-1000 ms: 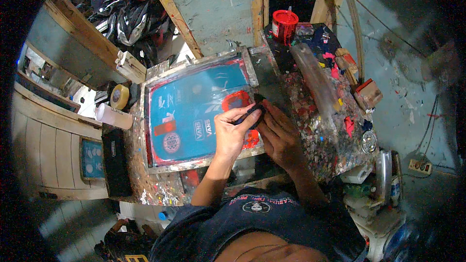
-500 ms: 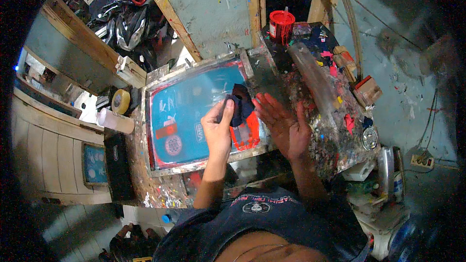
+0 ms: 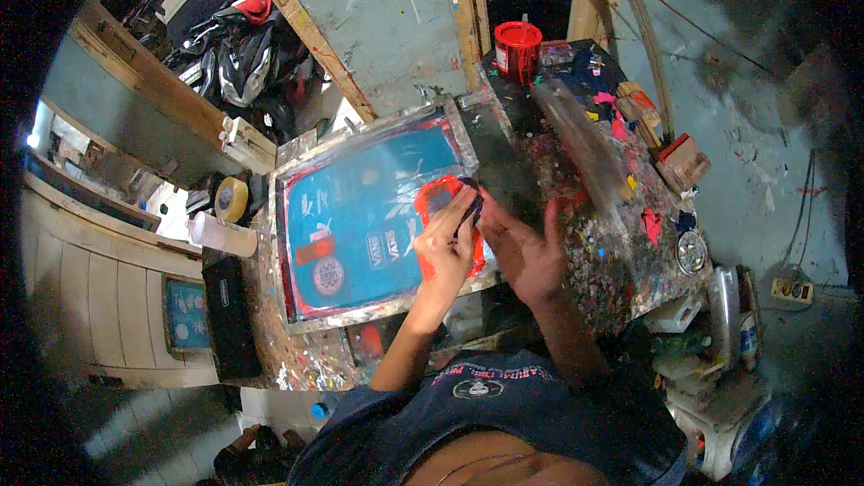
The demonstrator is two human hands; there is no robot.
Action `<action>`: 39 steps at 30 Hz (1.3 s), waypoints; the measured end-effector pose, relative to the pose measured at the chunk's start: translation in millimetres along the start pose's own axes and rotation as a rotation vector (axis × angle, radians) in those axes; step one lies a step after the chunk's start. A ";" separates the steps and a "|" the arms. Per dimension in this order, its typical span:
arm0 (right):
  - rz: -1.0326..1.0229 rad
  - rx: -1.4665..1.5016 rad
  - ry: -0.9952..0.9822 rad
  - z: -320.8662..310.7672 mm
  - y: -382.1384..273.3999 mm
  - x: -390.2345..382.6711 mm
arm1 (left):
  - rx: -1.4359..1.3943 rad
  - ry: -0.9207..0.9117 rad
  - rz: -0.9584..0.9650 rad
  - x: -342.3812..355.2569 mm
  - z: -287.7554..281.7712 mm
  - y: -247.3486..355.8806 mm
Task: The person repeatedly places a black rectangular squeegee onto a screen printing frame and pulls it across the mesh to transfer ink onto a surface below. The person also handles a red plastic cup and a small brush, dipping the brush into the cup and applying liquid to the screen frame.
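My left hand pinches a dark cloth, bunched small above the right part of a printing screen. That screen has blue mesh with pale designs and a wooden-looking, paint-stained frame. Close against the cloth's right side is my right hand, palm turned up and inward, thumb spread and fingers stretched out. Beneath my left hand, a bright red band of ink or tape outlines an area of the mesh, partly covered by the hand. A smaller orange-red patch marks the mesh further left.
A red bucket with drips stands at the back right of the stained table. A roll of yellowish tape and a whitish bottle sit left of the screen. Cardboard boxes line the right edge.
My left hand has carried the cloth slightly right and lower, and the cloth is more bunched. My right hand has come closer to it. More of the red outline shows.
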State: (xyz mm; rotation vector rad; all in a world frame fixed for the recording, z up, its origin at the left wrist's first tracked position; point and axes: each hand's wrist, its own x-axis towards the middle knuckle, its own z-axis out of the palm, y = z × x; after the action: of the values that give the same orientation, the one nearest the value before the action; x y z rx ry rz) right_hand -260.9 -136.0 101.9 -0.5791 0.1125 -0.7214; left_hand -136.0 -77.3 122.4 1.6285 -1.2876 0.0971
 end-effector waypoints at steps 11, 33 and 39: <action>-0.092 -0.096 -0.157 15.1 -6.5 7.8 | -0.047 0.020 -0.079 12.5 2.4 5.0; -0.373 -1.208 0.113 -64.4 8.4 -12.1 | -0.526 -0.171 -0.376 -0.1 13.5 -1.2; -0.343 -1.501 0.183 -77.1 -8.5 -40.8 | -0.657 -0.338 -0.442 -28.3 25.5 -7.0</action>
State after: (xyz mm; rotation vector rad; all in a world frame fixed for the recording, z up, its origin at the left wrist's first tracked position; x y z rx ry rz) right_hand -319.1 -150.1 37.9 -1.9929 0.7744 -0.9479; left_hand -155.2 -77.3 88.8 1.3310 -1.0134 -0.8191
